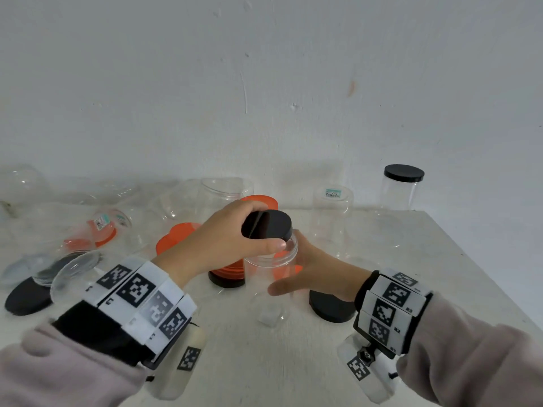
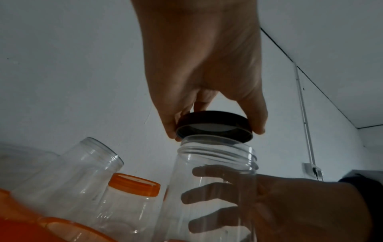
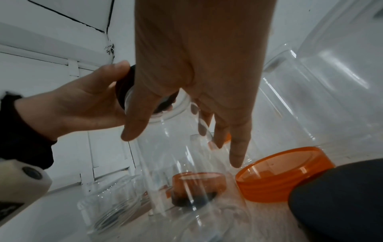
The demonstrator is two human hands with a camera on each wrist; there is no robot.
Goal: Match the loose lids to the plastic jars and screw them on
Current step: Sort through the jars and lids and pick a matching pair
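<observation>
The black lid [image 1: 267, 224] sits tilted just above the mouth of the clear jar [image 1: 271, 259], its 9 o'clock edge higher and not yet square on the threads. The jar stands upright near the surface [image 1: 411, 259] centre, long axis vertical. The left hand [image 1: 223, 242] pinches the lid by its rim from approx. 9 o'clock; the right hand [image 1: 317, 271] wraps the jar wall from 3 o'clock, fingers loosely curled round it. Next, I think, the lid must go level w/ the mouth before turning.
</observation>
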